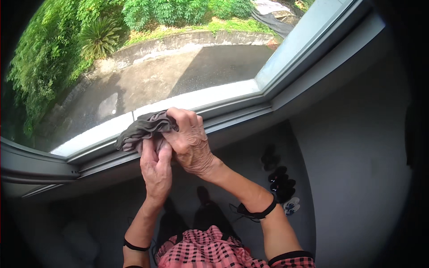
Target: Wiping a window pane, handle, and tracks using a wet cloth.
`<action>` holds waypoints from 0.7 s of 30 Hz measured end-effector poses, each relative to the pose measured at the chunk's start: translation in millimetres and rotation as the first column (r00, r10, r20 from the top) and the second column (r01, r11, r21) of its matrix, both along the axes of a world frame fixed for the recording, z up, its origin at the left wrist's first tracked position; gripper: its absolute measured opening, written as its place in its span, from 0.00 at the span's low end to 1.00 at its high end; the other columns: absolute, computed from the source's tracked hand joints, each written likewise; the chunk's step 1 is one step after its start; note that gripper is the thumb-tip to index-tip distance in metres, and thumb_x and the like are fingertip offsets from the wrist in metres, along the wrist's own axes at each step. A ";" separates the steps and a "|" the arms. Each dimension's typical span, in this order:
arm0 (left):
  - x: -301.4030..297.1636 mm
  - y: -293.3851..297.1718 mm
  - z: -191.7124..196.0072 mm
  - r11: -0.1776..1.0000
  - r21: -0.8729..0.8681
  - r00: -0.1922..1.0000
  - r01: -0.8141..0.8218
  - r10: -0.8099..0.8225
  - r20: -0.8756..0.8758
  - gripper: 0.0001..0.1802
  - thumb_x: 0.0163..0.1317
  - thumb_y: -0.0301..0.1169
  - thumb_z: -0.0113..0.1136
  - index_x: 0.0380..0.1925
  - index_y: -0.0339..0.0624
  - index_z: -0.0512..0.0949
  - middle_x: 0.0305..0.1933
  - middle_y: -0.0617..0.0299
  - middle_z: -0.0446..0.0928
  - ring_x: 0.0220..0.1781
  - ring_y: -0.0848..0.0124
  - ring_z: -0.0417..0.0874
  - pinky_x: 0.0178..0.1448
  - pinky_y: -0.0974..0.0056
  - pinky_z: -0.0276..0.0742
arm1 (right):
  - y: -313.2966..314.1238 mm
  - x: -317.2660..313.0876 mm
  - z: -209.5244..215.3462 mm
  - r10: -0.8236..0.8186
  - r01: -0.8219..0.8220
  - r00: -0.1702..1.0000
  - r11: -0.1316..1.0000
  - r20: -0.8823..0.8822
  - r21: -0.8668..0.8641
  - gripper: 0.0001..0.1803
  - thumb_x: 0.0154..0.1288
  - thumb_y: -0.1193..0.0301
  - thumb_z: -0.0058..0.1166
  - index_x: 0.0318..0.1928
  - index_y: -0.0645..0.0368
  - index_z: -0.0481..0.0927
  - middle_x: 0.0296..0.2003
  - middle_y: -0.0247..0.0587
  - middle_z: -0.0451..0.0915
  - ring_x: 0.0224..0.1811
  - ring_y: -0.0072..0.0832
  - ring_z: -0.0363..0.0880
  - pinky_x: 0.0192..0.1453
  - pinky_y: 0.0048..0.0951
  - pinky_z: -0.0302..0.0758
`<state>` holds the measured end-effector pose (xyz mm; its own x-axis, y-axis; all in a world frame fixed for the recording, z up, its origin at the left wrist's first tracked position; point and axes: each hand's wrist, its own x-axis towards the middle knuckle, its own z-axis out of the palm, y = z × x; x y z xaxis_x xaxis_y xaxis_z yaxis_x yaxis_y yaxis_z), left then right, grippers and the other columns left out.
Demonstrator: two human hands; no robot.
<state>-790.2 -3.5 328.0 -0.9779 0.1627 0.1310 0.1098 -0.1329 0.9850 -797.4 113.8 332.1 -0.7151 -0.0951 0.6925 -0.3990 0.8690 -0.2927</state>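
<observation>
A crumpled dark grey-brown cloth (145, 129) is bunched up over the sill of a window, above the metal track. My left hand (155, 172) grips its lower side, with the fingers partly hidden in the folds. From the right, my right hand (190, 143) closes on the other end, its fingers curled over the cloth. Both hands are close together, nearly touching. Beneath them runs the grey window frame (232, 117), with a pale outer ledge (214, 96) beyond it.
A grey window post (304, 42) rises at the right, and a sash edge (35, 167) lies at the left. Outside, far below, are a paved yard (214, 67) and bushes. Several shoes (281, 183) stand on the floor by the right wall (357, 178).
</observation>
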 end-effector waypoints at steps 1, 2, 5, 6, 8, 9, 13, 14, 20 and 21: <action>-1.8 19.5 -4.9 0.999 -0.019 0.998 0.050 -0.051 -0.022 0.22 0.65 0.24 0.49 0.59 0.28 0.65 0.55 0.55 0.72 0.56 0.70 0.72 0.62 0.67 0.65 | 23.2 4.7 -1.6 -0.036 0.036 0.999 0.999 -0.014 -0.016 0.16 0.53 0.70 0.55 0.45 0.56 0.79 0.51 0.43 0.68 0.53 0.39 0.68 0.53 0.40 0.66; -0.1 39.8 3.6 0.991 -0.033 0.992 0.128 -0.128 -0.018 0.22 0.64 0.25 0.50 0.57 0.28 0.67 0.53 0.53 0.73 0.55 0.68 0.73 0.61 0.66 0.67 | 49.4 10.9 -4.9 -0.081 0.081 0.997 0.996 -0.004 -0.034 0.17 0.53 0.70 0.55 0.45 0.57 0.79 0.51 0.46 0.69 0.52 0.41 0.69 0.53 0.41 0.67; -4.2 92.1 7.0 0.973 -0.161 0.918 0.168 -0.214 -0.333 0.19 0.62 0.27 0.53 0.53 0.33 0.72 0.49 0.55 0.75 0.48 0.69 0.76 0.54 0.66 0.72 | 93.4 18.5 -13.0 -0.098 0.101 0.995 0.952 0.026 -0.289 0.22 0.55 0.73 0.55 0.52 0.61 0.71 0.46 0.53 0.67 0.47 0.50 0.70 0.46 0.43 0.73; -4.1 107.7 9.1 0.964 -0.132 0.910 0.230 -0.261 -0.321 0.19 0.60 0.26 0.54 0.52 0.32 0.72 0.48 0.52 0.76 0.49 0.66 0.77 0.54 0.64 0.73 | 108.0 21.2 -16.8 -0.163 0.160 0.987 0.953 0.008 -0.258 0.23 0.54 0.70 0.57 0.51 0.62 0.68 0.44 0.53 0.66 0.46 0.51 0.70 0.46 0.44 0.72; -4.1 137.7 7.9 0.943 -0.092 0.880 0.319 -0.331 -0.340 0.19 0.58 0.24 0.54 0.50 0.30 0.73 0.48 0.48 0.77 0.49 0.61 0.79 0.54 0.62 0.74 | 131.9 30.3 -12.7 -0.255 0.228 0.964 0.939 -0.075 -0.258 0.22 0.55 0.68 0.57 0.48 0.62 0.68 0.43 0.53 0.66 0.46 0.48 0.70 0.47 0.44 0.71; -8.2 149.0 -0.7 0.937 -0.089 0.862 0.339 -0.347 -0.370 0.19 0.57 0.24 0.54 0.50 0.30 0.73 0.48 0.46 0.77 0.49 0.58 0.80 0.53 0.62 0.75 | 141.5 32.9 -10.5 -0.251 0.225 0.959 0.957 -0.132 -0.185 0.21 0.55 0.68 0.57 0.48 0.61 0.68 0.43 0.53 0.66 0.47 0.47 0.70 0.50 0.45 0.70; -9.0 183.2 -24.5 0.913 -0.292 0.629 0.283 -0.407 -0.663 0.16 0.52 0.21 0.54 0.43 0.31 0.72 0.36 0.46 0.74 0.38 0.50 0.78 0.43 0.55 0.77 | 200.6 49.6 -50.0 -0.465 0.466 0.885 0.885 0.035 -0.014 0.22 0.58 0.63 0.58 0.47 0.60 0.65 0.40 0.53 0.72 0.45 0.50 0.72 0.47 0.47 0.67; -10.5 179.6 -23.9 0.895 -0.333 0.609 0.297 -0.446 -0.656 0.17 0.51 0.21 0.54 0.44 0.32 0.72 0.34 0.47 0.73 0.37 0.50 0.78 0.42 0.54 0.77 | 195.1 47.8 -47.6 -0.459 0.460 0.887 0.888 0.038 -0.012 0.22 0.58 0.63 0.58 0.47 0.60 0.65 0.40 0.53 0.72 0.45 0.50 0.72 0.47 0.47 0.67; -8.6 98.0 -9.8 0.876 -0.383 0.692 0.293 -0.471 -0.548 0.20 0.51 0.21 0.53 0.47 0.35 0.70 0.36 0.47 0.73 0.38 0.49 0.78 0.42 0.53 0.76 | 120.0 30.5 -36.2 -0.356 0.362 0.932 0.927 0.075 -0.098 0.21 0.56 0.61 0.59 0.42 0.61 0.68 0.32 0.46 0.74 0.38 0.45 0.75 0.42 0.42 0.64; -5.0 78.7 -7.1 0.890 -0.377 0.723 0.254 -0.434 -0.537 0.21 0.52 0.21 0.53 0.49 0.37 0.70 0.39 0.47 0.74 0.40 0.49 0.78 0.44 0.54 0.77 | 101.5 31.5 -31.2 -0.355 0.355 0.934 0.935 0.033 -0.015 0.17 0.58 0.63 0.55 0.40 0.61 0.68 0.31 0.46 0.74 0.38 0.43 0.75 0.43 0.43 0.63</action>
<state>-795.2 75.3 320.9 -0.5821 0.5872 0.5625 0.6779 -0.0316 0.7345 -766.0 215.3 300.9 -0.7201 0.1824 0.6695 -0.0566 0.9462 -0.3186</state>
